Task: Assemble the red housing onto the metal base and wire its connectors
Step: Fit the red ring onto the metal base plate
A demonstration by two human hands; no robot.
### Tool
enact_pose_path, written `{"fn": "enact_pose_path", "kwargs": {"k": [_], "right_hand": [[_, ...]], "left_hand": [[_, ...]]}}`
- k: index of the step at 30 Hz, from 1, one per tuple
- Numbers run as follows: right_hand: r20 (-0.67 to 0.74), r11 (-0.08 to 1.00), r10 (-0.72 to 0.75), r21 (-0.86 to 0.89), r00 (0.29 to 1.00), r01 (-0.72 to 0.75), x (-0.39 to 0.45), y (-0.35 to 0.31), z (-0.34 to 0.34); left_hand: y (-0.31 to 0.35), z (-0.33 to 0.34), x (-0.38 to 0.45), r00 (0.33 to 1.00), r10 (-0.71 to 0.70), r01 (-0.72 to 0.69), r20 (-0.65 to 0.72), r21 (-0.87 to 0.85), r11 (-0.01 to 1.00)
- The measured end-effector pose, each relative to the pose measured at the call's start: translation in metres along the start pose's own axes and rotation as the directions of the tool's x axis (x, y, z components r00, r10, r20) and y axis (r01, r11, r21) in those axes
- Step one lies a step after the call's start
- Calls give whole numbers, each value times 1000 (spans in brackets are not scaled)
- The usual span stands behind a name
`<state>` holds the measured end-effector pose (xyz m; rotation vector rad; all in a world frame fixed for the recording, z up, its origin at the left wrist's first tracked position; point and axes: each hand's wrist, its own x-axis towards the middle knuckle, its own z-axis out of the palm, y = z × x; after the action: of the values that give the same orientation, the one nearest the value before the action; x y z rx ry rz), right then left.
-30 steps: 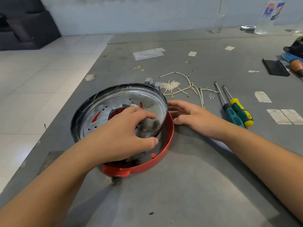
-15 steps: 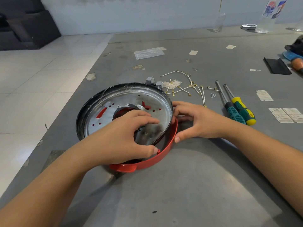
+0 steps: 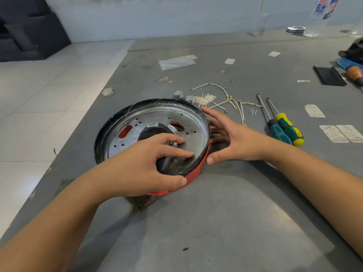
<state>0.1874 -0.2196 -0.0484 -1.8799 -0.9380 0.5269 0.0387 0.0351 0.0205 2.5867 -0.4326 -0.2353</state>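
Left hand [image 3: 145, 163] gripping metal base [image 3: 157, 126] rim, right hand [image 3: 233, 140] spread against red housing [image 3: 198, 169]

1. Bare worktop [image 3: 225, 222] is lying open in front of the metal base [image 3: 157, 122].
2. Wires [image 3: 225, 101] and two screwdrivers [image 3: 282, 128] are crowding the right side.
3. Both hands are occupying the base's near and right rim.
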Motion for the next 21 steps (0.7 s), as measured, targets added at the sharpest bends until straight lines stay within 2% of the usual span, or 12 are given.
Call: {"fn": "enact_pose_path", "kwargs": {"k": [7,14,21], "right_hand": [[-26,995,-16,-100,1000,13,0,-3,5],[-19,991,-34,-130,999,31,-1,-11,7],[-26,988,-49,-149,998,45,-2,-11,6]], "left_hand": [[1,1,-1,1000,-4,4,29,15,1000],[1,1,-5,998,29,-32,54,57,998],[-5,4,-7,999,52,-52,7,68,996]]}}
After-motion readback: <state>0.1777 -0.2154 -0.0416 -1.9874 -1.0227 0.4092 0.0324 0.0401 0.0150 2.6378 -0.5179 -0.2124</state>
